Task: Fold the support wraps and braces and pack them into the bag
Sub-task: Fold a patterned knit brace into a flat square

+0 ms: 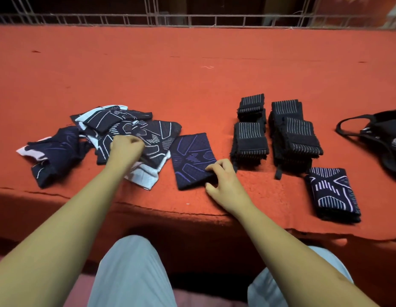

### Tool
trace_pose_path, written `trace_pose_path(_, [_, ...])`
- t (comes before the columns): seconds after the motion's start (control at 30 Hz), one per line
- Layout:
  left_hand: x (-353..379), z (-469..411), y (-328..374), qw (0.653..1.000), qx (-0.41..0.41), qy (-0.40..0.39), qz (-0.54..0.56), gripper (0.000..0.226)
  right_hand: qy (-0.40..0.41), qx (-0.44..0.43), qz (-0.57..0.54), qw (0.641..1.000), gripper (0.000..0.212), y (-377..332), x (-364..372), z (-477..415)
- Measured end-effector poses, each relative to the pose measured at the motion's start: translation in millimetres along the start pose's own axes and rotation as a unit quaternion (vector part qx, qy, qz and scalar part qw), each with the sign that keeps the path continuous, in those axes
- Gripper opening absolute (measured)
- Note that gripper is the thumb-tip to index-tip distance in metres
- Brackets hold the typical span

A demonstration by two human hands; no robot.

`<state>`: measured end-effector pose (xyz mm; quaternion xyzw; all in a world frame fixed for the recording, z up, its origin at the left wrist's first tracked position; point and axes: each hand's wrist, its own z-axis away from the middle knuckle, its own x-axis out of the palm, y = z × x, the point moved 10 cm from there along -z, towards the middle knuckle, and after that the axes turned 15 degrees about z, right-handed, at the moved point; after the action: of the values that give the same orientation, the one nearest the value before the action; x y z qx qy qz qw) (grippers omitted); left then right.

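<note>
Left hand [126, 149] pinches knit fabric atop the loose pile [162, 138]; right hand [223, 179] pinches the flat purple-lined brace [191, 156]; bag [386, 131] lies slack.

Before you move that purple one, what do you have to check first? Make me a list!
1. Is the purple brace folded flat: ok.
2. Is the right hand pinching its near corner: ok.
3. Is the left hand free to help: not ok, it is curled on the loose pile.
4. Is the folded brace stack on the right neat enough to take another: ok.
5. Are the striped wraps folded and stacked: ok.
6. Is the bag open: cannot tell.
</note>
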<state>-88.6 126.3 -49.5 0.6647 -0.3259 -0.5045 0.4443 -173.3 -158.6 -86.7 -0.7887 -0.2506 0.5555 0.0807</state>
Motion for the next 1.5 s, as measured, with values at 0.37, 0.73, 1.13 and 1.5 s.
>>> trace_pose_path(0.37, [113.2, 110.0, -2.1, 0.935, 0.196, -0.296, 0.003, 0.042, 0.102, -0.018, -0.007, 0.995, 0.013, 2.2, -18.6, 0.6])
trace_pose_path(0.73, [104.9, 104.4, -10.0, 0.947, 0.152, -0.27, 0.085, 0.033, 0.061, 0.055, -0.285, 0.955, 0.019, 17.8, -18.6, -0.7])
trace_pose_path(1.13, [94.5, 100.9, -3.6, 0.955, 0.117, -0.194, 0.189, 0.02, 0.027, 0.073, -0.268, 0.96, 0.018, 23.1, -4.9, -2.0])
trace_pose_path(1.5, [89.9, 88.2, -15.5, 0.984, 0.121, -0.109, 0.069, 0.015, 0.042, 0.142, -0.194, 0.97, 0.007, 41.9, 2.5, -1.2])
